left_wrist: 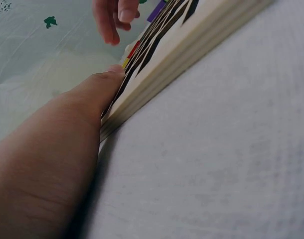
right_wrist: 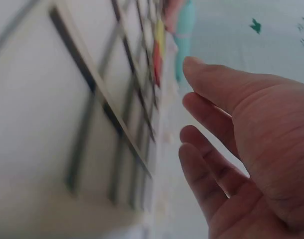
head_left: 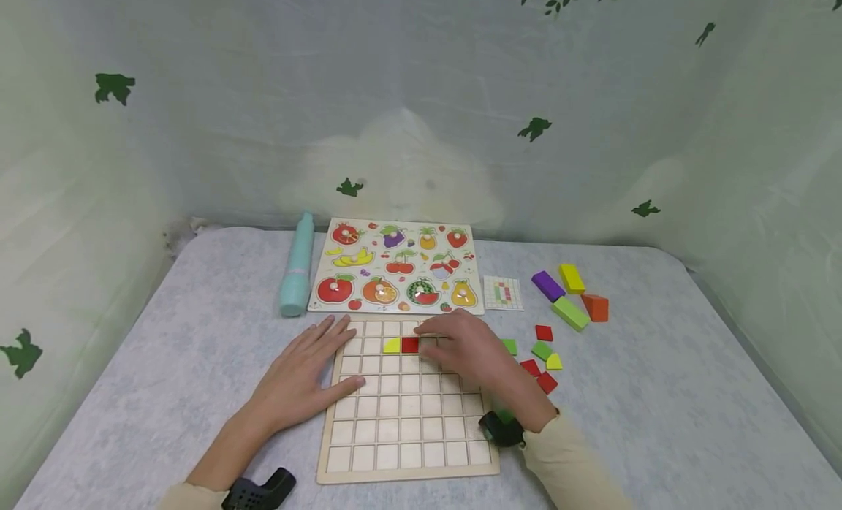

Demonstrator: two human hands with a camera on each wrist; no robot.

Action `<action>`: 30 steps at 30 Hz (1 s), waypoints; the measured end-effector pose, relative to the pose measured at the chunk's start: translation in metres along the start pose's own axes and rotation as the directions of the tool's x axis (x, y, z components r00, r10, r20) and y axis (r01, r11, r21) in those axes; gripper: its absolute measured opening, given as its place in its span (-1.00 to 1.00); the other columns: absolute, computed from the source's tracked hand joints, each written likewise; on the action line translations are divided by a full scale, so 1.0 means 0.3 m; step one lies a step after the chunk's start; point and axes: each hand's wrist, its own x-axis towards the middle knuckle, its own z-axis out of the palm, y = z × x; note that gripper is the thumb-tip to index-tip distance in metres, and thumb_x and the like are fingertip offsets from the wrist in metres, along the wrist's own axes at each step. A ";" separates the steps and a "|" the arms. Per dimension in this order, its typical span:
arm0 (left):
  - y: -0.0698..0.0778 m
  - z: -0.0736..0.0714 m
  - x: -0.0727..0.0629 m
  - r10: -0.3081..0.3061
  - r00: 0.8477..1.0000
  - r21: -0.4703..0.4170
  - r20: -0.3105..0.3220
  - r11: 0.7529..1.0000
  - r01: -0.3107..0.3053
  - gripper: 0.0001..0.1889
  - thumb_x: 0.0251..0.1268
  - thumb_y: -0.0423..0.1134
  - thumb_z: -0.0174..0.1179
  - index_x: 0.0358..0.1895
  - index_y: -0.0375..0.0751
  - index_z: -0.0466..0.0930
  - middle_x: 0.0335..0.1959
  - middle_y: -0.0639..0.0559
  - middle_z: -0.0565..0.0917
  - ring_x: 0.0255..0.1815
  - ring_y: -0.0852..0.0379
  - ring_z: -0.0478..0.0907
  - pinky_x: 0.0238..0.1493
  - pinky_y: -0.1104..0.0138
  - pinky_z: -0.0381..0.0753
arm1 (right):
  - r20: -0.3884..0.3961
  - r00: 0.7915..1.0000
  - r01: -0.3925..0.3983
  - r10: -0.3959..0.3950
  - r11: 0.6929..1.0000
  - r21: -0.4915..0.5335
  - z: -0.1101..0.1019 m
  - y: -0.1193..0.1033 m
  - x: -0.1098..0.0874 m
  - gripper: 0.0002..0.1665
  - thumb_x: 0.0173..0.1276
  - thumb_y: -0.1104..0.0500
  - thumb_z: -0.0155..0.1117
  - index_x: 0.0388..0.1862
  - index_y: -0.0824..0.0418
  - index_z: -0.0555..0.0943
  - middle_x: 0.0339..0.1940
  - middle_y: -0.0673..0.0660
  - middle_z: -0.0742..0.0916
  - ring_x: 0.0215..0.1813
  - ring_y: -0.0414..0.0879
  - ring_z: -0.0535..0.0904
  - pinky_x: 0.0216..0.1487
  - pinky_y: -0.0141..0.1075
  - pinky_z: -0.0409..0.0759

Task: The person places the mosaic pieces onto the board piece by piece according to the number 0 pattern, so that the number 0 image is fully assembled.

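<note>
My left hand (head_left: 296,384) rests along the left edge of a wooden grid board (head_left: 408,476), fingers straight and thumb stretched over the squares. A yellow piece (head_left: 391,345) with a curved edge lies in the second row, and a red square tile (head_left: 410,345) fills the cell to its right. Above the board, just right of that red tile, hovers my right hand (head_left: 468,349). In the right wrist view its fingers (right_wrist: 196,169) are loosely bent, apart from the thumb, and nothing shows between them.
Right of the board lie loose red tiles (head_left: 544,333), green tiles (head_left: 542,351) and a yellow piece (head_left: 554,362). Behind them sit purple (head_left: 547,285), yellow, green and orange blocks. A fruit puzzle (head_left: 414,265), a pattern card (head_left: 503,294) and a teal bottle-shaped object (head_left: 297,269) stand beyond the board.
</note>
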 end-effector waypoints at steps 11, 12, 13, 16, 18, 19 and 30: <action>0.003 0.002 0.010 0.002 1.000 0.006 -0.005 1.000 -0.002 -0.09 0.28 0.42 0.19 0.54 -0.09 0.37 0.65 -0.03 0.23 0.67 -0.16 0.08 0.57 -0.19 0.17 | -0.036 0.996 -0.075 0.077 0.996 0.043 -0.170 0.148 -0.094 -0.63 0.36 0.11 0.49 0.14 0.09 0.76 0.07 0.01 0.80 0.10 -0.01 0.66 0.09 -0.08 0.70; 0.003 0.001 0.010 0.002 1.000 0.003 -0.004 1.000 -0.002 -0.09 0.28 0.43 0.19 0.54 -0.09 0.37 0.65 -0.03 0.23 0.67 -0.16 0.08 0.57 -0.19 0.17 | -0.032 0.996 -0.081 0.082 0.996 0.035 -0.181 0.162 -0.103 -0.62 0.36 0.10 0.49 0.14 0.08 0.75 0.06 0.00 0.80 0.09 -0.02 0.65 0.09 -0.08 0.70; 0.004 0.001 0.010 0.002 1.000 0.001 -0.004 1.000 -0.002 -0.09 0.28 0.43 0.19 0.54 -0.08 0.37 0.65 -0.02 0.23 0.67 -0.16 0.08 0.58 -0.19 0.17 | -0.030 0.996 -0.087 0.088 0.996 0.034 -0.192 0.174 -0.110 -0.62 0.36 0.10 0.49 0.14 0.08 0.75 0.06 0.01 0.80 0.09 -0.02 0.65 0.09 -0.08 0.70; 0.006 0.000 0.009 0.003 1.000 -0.002 -0.002 1.000 -0.003 -0.09 0.28 0.43 0.19 0.54 -0.08 0.37 0.65 -0.03 0.23 0.67 -0.17 0.08 0.58 -0.19 0.16 | -0.029 0.993 -0.113 0.114 0.993 0.033 -0.216 0.208 -0.130 -0.61 0.36 0.10 0.49 0.15 0.10 0.75 0.07 0.04 0.79 0.08 0.00 0.64 0.09 -0.05 0.71; 0.006 0.000 0.009 0.005 1.000 -0.004 -0.006 1.000 -0.005 -0.09 0.28 0.43 0.19 0.54 -0.09 0.37 0.65 -0.03 0.23 0.67 -0.17 0.08 0.58 -0.19 0.16 | -0.035 0.993 -0.111 0.112 0.993 0.035 -0.230 0.230 -0.140 -0.62 0.36 0.09 0.49 0.14 0.12 0.75 0.07 0.06 0.80 0.07 0.00 0.65 0.08 -0.06 0.72; 0.006 0.000 0.009 0.006 1.000 -0.003 -0.007 1.000 -0.006 -0.09 0.27 0.43 0.19 0.54 -0.09 0.37 0.65 -0.03 0.23 0.67 -0.17 0.08 0.58 -0.19 0.16 | -0.038 0.993 -0.113 0.114 0.993 0.038 -0.236 0.240 -0.145 -0.62 0.36 0.10 0.48 0.14 0.13 0.75 0.07 0.08 0.80 0.07 0.01 0.65 0.07 -0.06 0.72; 0.005 0.002 -0.004 0.004 1.000 -0.005 -0.011 1.000 -0.004 -0.10 0.27 0.43 0.19 0.53 -0.09 0.39 0.65 -0.02 0.24 0.67 -0.17 0.09 0.57 -0.19 0.18 | 0.038 0.973 -0.231 0.230 0.972 0.041 -0.290 0.320 -0.208 -0.63 0.37 0.05 0.48 0.12 0.08 0.76 -0.03 0.02 0.79 -0.01 -0.07 0.64 0.03 -0.19 0.70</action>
